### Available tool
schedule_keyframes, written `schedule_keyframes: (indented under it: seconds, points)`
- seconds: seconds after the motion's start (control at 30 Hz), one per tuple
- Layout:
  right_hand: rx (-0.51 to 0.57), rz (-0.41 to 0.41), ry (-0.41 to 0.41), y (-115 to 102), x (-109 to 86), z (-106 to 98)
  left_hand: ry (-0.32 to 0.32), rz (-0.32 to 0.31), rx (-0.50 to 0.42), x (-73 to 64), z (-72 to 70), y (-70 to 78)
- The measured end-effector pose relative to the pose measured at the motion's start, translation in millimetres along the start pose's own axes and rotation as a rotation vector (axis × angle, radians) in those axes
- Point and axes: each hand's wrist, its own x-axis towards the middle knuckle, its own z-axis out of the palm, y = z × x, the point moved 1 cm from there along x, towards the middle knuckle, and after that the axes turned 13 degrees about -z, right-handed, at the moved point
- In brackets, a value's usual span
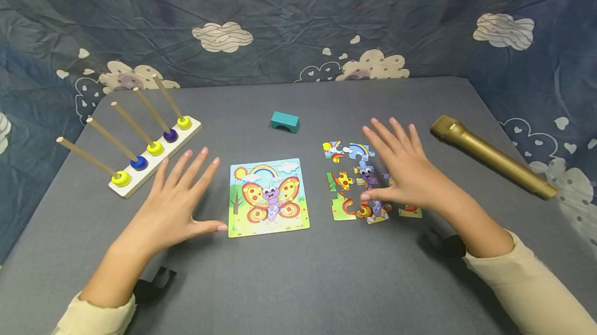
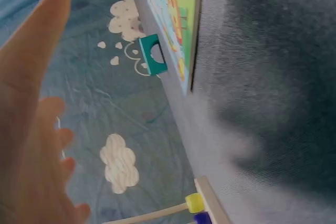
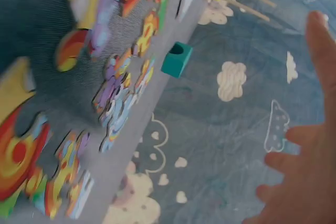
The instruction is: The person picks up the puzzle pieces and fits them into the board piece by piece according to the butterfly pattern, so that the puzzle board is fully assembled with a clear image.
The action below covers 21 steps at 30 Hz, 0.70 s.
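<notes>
My left hand [image 1: 174, 208] spreads its fingers over the table, its thumb tip beside the left edge of a square butterfly puzzle board [image 1: 269, 197]. Nothing is held in it. To the right, loose jigsaw pieces [image 1: 344, 206] lie in rough rows, bearing parts of a similar butterfly picture. My right hand [image 1: 410, 174] hovers over them with fingers spread and holds nothing, hiding some of the pieces. In the right wrist view the pieces [image 3: 118, 114] lie flat and apart from the hand. The left wrist view shows the board [image 2: 176, 19] edge-on, apart from the thumb.
A wooden stacking rack [image 1: 156, 158] with upright pegs and yellow and blue rings stands on the left. A teal arch block [image 1: 285, 121] sits behind the board. At the right lies a gold microphone [image 1: 494, 157]. A cloud-patterned cloth [image 1: 298, 18] hangs behind the grey table [image 1: 280, 283].
</notes>
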Motion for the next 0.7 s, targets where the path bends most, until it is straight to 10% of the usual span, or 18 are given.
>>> schedule_keyframes:
  seconds: [0.3, 0.7]
  points:
    - [0.403, 0.079, 0.134, 17, 35.6, 18, 0.073, 0.014, -0.197, 9.9, 22.1, -2.5]
    - [0.544, 0.205, 0.019, 38, 49.2, 58, -0.212, -0.160, -0.479, 17.2, 52.9, -4.6]
